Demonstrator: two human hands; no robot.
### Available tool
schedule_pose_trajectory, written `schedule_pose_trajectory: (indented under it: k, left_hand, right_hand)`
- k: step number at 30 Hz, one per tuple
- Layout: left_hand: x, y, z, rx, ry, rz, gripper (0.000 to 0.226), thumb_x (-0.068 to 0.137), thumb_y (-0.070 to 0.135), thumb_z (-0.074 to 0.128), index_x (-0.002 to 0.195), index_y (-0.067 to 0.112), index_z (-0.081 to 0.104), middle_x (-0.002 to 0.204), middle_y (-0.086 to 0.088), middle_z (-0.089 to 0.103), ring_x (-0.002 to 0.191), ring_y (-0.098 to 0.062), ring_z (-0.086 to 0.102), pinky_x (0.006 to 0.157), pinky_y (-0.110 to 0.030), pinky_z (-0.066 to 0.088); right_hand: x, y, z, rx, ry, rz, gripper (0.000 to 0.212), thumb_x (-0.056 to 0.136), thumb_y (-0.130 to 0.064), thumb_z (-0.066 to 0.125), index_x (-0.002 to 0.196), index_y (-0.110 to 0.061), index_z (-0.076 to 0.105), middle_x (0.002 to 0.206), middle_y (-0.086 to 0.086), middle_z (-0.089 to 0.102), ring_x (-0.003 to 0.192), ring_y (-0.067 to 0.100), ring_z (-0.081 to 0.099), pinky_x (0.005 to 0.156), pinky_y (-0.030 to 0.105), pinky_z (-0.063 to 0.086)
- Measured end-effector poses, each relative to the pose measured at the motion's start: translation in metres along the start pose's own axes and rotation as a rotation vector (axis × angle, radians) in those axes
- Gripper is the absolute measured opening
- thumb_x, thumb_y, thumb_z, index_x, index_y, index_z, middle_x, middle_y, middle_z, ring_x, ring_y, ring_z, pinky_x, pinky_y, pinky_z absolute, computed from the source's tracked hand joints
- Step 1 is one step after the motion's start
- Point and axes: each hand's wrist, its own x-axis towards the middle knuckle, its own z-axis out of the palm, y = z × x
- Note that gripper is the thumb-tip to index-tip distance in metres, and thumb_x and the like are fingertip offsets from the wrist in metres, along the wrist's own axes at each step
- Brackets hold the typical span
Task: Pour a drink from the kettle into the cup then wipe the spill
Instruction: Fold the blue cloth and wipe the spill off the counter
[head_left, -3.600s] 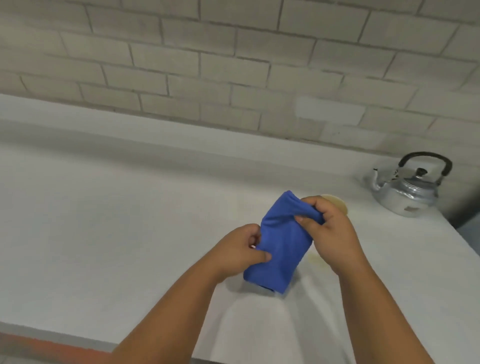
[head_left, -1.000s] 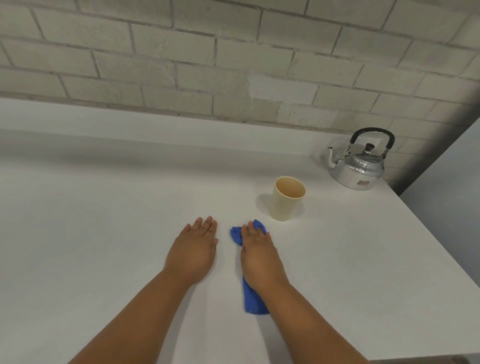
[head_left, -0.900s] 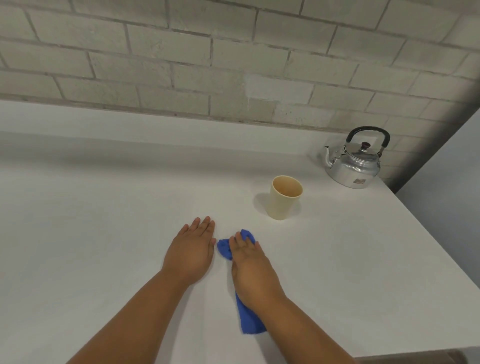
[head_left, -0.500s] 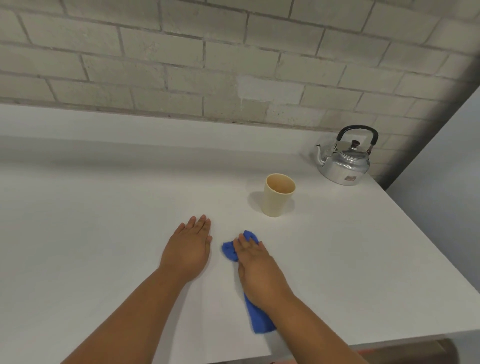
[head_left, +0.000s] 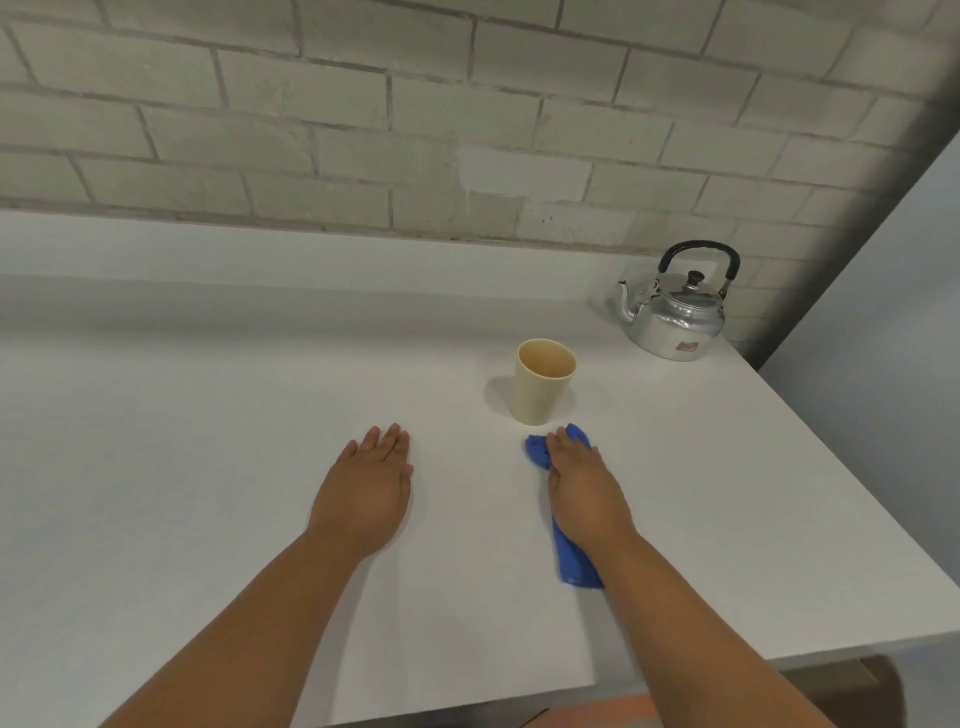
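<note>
A cream cup (head_left: 543, 387) stands upright on the white counter (head_left: 208, 441), with some drink at its bottom. A silver kettle (head_left: 675, 312) with a black handle sits at the back right corner, spout pointing left. A folded blue cloth (head_left: 571, 566) lies flat just in front of the cup, and my right hand (head_left: 584, 493) presses down on it, fingers flat, so only its two ends show. My left hand (head_left: 366, 493) rests palm down on the bare counter to the left, holding nothing. No spill is visible.
A pale brick wall (head_left: 415, 130) runs along the back above a raised ledge. The counter's right edge drops off beside a grey wall (head_left: 893, 364), and its front edge lies close under my forearms.
3.6 s ago both hands held the cloth in the air; since then it lies on the counter. My right hand has slid the cloth to the right, closer to the cup. The left hand stays flat.
</note>
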Motion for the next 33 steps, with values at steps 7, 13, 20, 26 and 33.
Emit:
schedule_pose_trajectory:
  k: [7,13,20,26,33]
  left_hand:
    - [0.001,-0.001,0.001,0.012,0.000,-0.001,0.051,0.099,0.030,0.013,0.147,0.015,0.010,0.158,0.001,0.009,0.145,-0.016,0.006,0.118,-0.033,0.006]
    - [0.000,0.001,0.000,0.023,-0.001,-0.016,0.051,0.099,0.031,0.014,0.147,0.015,0.010,0.158,0.001,0.009,0.145,-0.017,0.006,0.118,-0.033,0.006]
    - [-0.001,0.002,-0.003,0.019,0.005,-0.018,0.050,0.099,0.031,0.014,0.147,0.016,0.009,0.158,0.002,0.009,0.145,-0.016,0.006,0.118,-0.032,0.005]
    - [-0.001,0.004,-0.004,0.006,0.015,-0.019,0.050,0.100,0.030,0.017,0.147,0.016,0.012,0.158,0.001,0.010,0.145,-0.017,0.007,0.118,-0.032,0.005]
    - [0.000,0.002,0.001,-0.008,0.043,-0.030,0.050,0.100,0.030,0.020,0.147,0.015,0.013,0.157,-0.001,0.014,0.145,-0.018,0.009,0.117,-0.031,0.004]
  right_hand:
    - [-0.022,0.033,-0.007,-0.021,-0.117,-0.194,0.048,0.095,-0.009,0.038,0.142,-0.012,0.029,0.152,0.003,0.027,0.141,0.016,0.023,0.113,0.019,0.003]
    - [0.023,0.056,-0.031,-0.088,-0.042,0.053,0.049,0.094,-0.011,0.037,0.142,-0.014,0.029,0.153,0.006,0.027,0.141,0.024,0.022,0.116,0.039,0.020]
    - [-0.017,0.032,-0.005,-0.006,-0.170,-0.305,0.048,0.095,-0.010,0.038,0.142,-0.012,0.028,0.150,-0.004,0.024,0.140,0.012,0.018,0.112,0.013,0.001]
    - [0.007,0.031,-0.013,0.037,-0.095,-0.122,0.031,0.097,-0.013,0.031,0.123,-0.027,0.041,0.133,-0.011,0.037,0.140,0.017,0.023,0.113,0.026,0.012]
    - [-0.018,-0.051,0.039,-0.001,-0.266,-0.366,0.050,0.095,-0.008,0.027,0.145,-0.006,0.017,0.156,0.009,0.016,0.144,0.021,0.011,0.116,0.029,-0.006]
